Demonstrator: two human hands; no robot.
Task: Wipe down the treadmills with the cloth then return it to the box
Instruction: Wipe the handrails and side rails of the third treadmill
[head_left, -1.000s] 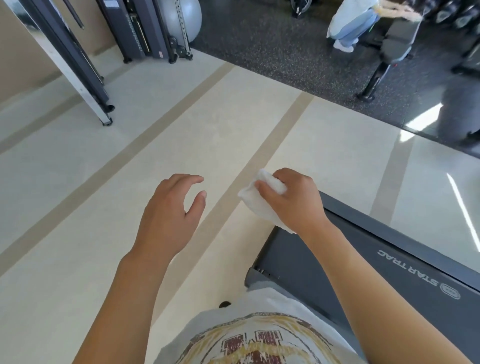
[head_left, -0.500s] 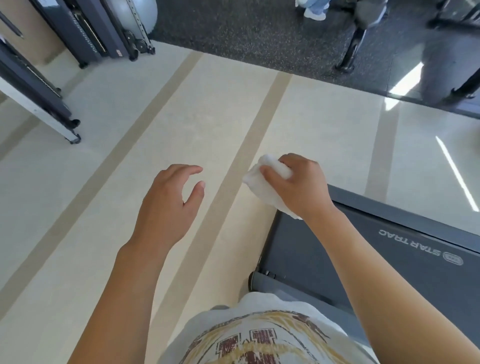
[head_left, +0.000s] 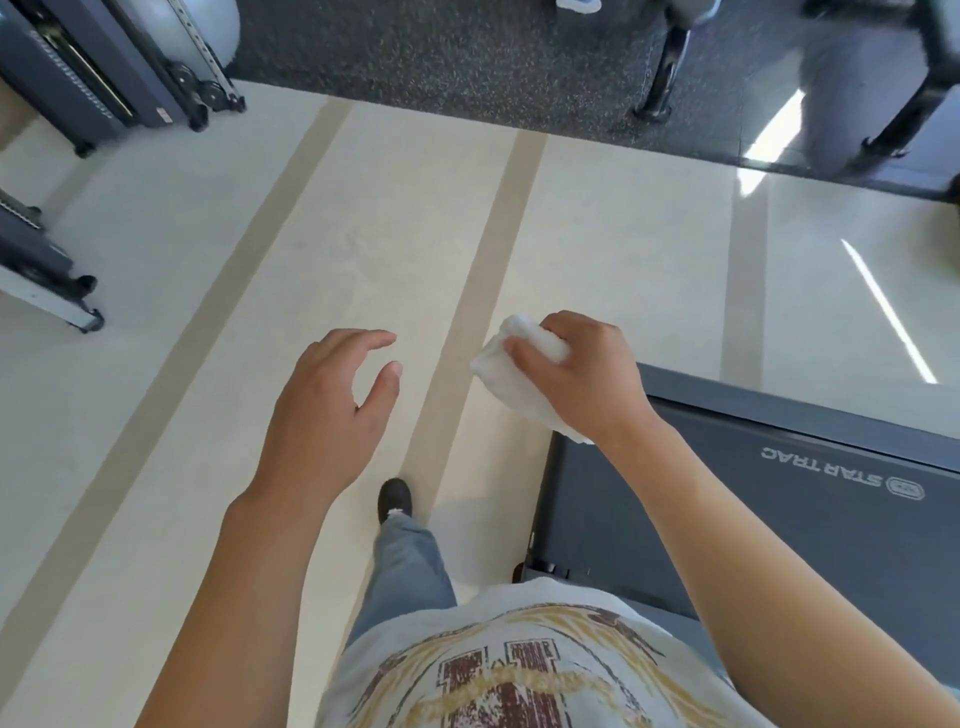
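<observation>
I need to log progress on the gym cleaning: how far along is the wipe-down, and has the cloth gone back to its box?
Done: cannot tell; nothing shows which surfaces have been wiped. In hand: the right hand grips the white cloth above the floor beside the Star Trac treadmill, not touching it, while the left hand hangs open and empty and a shoe steps forward. Left: returning the cloth; no box is in view.

Bright daylight, floor (head_left: 363, 260) glare, wide-angle edge distortion

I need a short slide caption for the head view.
Right hand grips white cloth beside the treadmill; left hand empty.
</observation>
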